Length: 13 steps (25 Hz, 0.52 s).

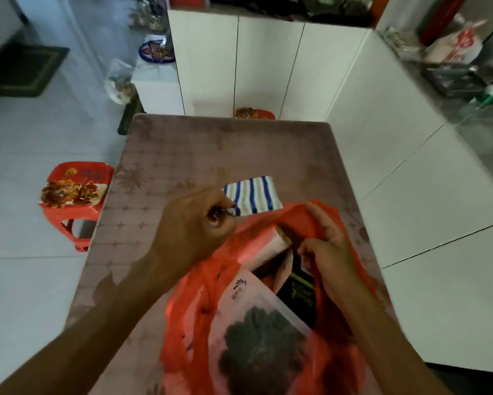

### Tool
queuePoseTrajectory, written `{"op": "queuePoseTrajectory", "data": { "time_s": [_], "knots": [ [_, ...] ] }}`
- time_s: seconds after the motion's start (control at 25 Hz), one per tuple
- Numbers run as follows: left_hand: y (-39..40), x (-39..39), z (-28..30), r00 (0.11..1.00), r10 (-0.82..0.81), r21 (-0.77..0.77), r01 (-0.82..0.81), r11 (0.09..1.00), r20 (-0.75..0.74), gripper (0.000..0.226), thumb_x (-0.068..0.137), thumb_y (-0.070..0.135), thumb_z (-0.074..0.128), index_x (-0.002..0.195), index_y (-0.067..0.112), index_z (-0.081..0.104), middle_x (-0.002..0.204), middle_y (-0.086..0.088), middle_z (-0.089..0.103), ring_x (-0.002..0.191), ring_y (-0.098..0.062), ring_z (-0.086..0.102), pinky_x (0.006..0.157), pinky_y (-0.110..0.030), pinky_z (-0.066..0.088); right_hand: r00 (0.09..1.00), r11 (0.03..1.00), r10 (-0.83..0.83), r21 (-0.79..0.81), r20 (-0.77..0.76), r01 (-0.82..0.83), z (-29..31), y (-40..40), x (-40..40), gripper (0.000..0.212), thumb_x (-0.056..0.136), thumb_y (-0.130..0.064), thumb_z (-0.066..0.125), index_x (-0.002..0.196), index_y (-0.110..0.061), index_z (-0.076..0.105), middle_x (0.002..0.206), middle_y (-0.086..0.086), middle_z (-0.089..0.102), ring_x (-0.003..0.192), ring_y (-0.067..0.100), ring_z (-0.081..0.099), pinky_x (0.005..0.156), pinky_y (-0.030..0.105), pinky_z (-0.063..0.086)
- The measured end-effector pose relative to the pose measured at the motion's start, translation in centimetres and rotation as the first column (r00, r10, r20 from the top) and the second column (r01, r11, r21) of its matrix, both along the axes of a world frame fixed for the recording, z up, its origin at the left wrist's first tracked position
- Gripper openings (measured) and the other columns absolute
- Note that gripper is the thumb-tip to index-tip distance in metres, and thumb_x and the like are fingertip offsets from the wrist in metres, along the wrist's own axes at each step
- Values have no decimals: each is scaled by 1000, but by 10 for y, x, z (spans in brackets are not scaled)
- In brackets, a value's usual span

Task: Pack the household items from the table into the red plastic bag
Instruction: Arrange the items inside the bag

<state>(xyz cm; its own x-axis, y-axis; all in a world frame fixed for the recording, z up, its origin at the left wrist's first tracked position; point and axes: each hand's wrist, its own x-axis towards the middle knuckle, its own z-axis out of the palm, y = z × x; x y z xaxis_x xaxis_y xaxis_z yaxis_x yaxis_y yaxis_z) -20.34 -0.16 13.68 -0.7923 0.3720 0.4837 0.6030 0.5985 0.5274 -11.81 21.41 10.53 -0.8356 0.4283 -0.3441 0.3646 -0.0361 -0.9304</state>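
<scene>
The red plastic bag (199,303) lies open on the near part of the table (211,149). Inside it I see a pale pouch with a dark flower print (256,332), a black packet (299,295) and a white wrapped roll (270,246). My left hand (194,226) is closed above the bag's left rim, pinching a small metal thing that is too blurred to name. My right hand (327,246) grips the bag's far right rim, fingers curled into the opening. A blue-and-white striped cloth (253,195) lies flat on the table just behind the bag.
Red plastic stools stand left of the table (74,192) and behind its far edge (253,113). White cabinets (268,67) run behind and along the right side, with a cluttered counter (461,67) on top. A dark mat (20,69) lies on the tiled floor far left.
</scene>
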Motion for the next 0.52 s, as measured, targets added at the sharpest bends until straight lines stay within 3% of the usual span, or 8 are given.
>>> {"op": "queuePoseTrajectory", "data": {
  "time_s": [0.12,0.2,0.28,0.32,0.4,0.44,0.52],
  "knots": [
    [15,75,45,993,-106,-43,104,994,-47,13,75,21,61,83,15,69,76,7,63,65,-6,54,61,-21,48,993,993,-44,-112,-112,32,27,13,27,82,63,20,46,122,-34,64,103,1,73,78,34,63,70,50,51],
    [28,117,58,971,-202,-165,180,970,-130,11,75,21,61,81,16,68,79,2,67,67,-10,58,59,-22,50,987,985,-47,-173,-154,20,51,31,52,79,64,20,44,119,-32,66,101,1,74,85,35,63,78,58,52],
    [39,143,53,955,-279,-397,220,891,-98,10,74,18,64,83,15,68,84,-1,67,72,-17,63,58,-29,53,983,977,1,-210,-182,-40,72,51,75,78,64,20,40,122,-25,66,89,9,71,66,24,59,56,36,57],
    [40,152,46,966,-257,-494,222,841,-3,17,75,18,65,91,15,69,94,-3,68,83,-22,65,65,-32,55,979,968,22,-239,-201,-71,81,59,85,77,64,20,37,124,-19,64,79,11,67,56,18,53,44,25,49],
    [30,169,26,989,-43,-635,124,763,142,42,82,28,64,124,22,61,134,-7,56,121,-29,54,98,-43,47,974,949,58,-292,-220,-122,90,69,103,75,64,20,35,126,-13,61,65,8,60,50,15,47,35,20,37],
    [19,178,19,989,116,-682,-23,731,90,58,81,35,65,136,25,50,149,-9,42,135,-33,40,108,-50,34,972,940,75,-310,-223,-144,90,73,108,75,63,19,35,127,-13,61,63,8,59,51,15,47,35,21,35],
    [-9,201,12,899,436,-601,-374,707,-47,86,72,36,75,146,24,35,155,-17,29,141,-40,27,109,-61,23,968,920,106,-347,-226,-182,89,80,117,76,60,15,40,127,-13,61,63,9,58,52,15,49,35,22,32]
  ]
}}
